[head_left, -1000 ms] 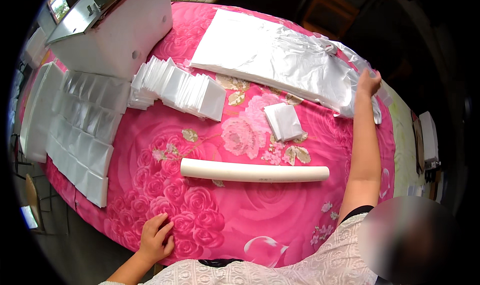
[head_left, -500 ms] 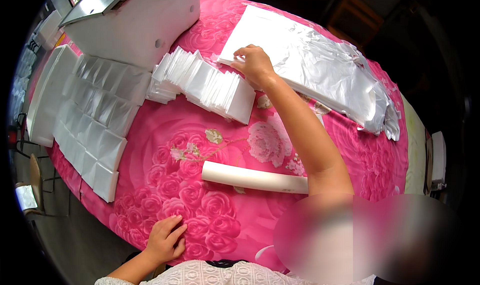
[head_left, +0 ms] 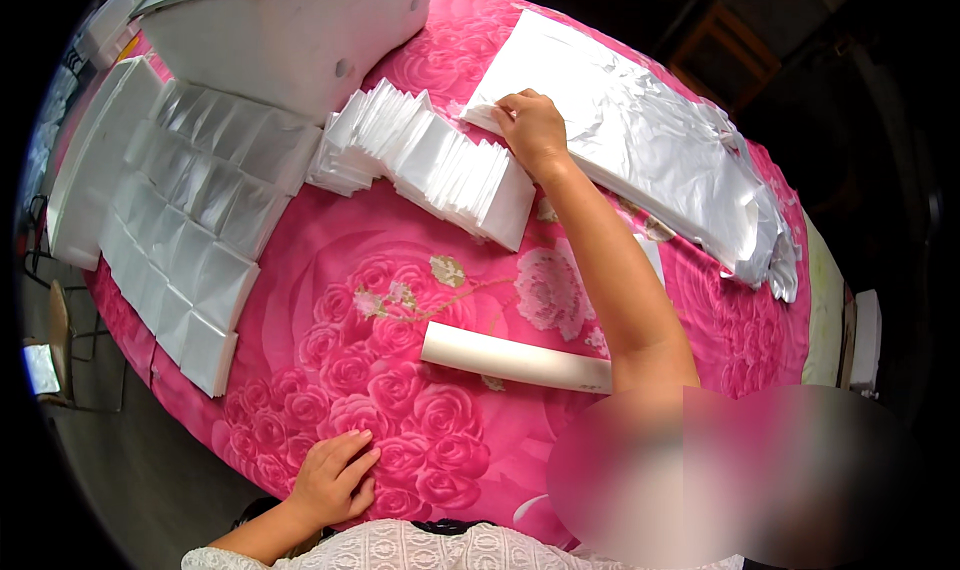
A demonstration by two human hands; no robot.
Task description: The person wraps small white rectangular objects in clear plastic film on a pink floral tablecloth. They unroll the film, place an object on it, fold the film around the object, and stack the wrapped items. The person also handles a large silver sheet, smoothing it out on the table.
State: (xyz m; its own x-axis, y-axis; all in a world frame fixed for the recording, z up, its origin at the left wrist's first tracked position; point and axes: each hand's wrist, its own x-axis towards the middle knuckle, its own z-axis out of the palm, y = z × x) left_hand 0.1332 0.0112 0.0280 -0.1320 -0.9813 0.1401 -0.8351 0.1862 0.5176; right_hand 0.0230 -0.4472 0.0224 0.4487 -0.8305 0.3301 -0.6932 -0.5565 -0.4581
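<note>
My right hand [head_left: 537, 135] reaches far across the table to the near left corner of a stack of large thin white sheets [head_left: 590, 80]. Its fingers are bent and pinched at the edge of the top sheet. Toward the right end the sheets are crumpled and hang loosely. Close by my right hand, a leaning row of folded white squares [head_left: 430, 160] runs to the left. My left hand [head_left: 335, 478] lies on the pink rose-patterned tablecloth [head_left: 390, 440] near the front edge, fingers stretched out and holding nothing.
A white tube or roll [head_left: 515, 358] lies beside my right forearm. At the left stand rows of folded white packets [head_left: 190, 240] beside a long white box [head_left: 95, 170]. A big white case with a metal top [head_left: 280, 55] stands behind them. Chairs [head_left: 60, 340] are beyond the left edge.
The view has shifted slightly, so things on the table appear farther right. My right fingers have drawn closer together at the stack's corner. My left hand stays on the cloth.
</note>
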